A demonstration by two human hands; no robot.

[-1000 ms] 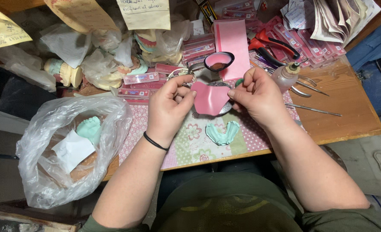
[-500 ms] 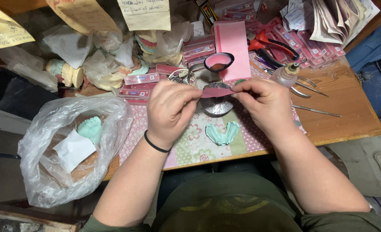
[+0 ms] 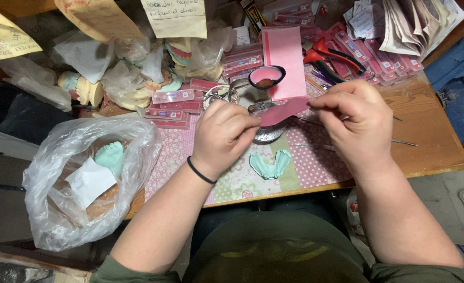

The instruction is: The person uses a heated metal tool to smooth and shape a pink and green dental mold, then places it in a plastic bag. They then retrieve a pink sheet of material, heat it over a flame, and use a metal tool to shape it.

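Left hand (image 3: 222,133) and right hand (image 3: 358,123) raised, fingers pinched, forearms angled inward

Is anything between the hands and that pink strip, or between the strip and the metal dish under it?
Nothing visible. The left hand and right hand each pinch an end of the pink strip directly. It hangs above the metal dish, with only open air showing between them.

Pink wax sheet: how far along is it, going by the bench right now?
Done: a pink wax piece is free of the flat pink sheet behind. In hand: left hand and right hand pinch its ends above a metal dish. Left: the green dental cast lies bare, no wax on it.
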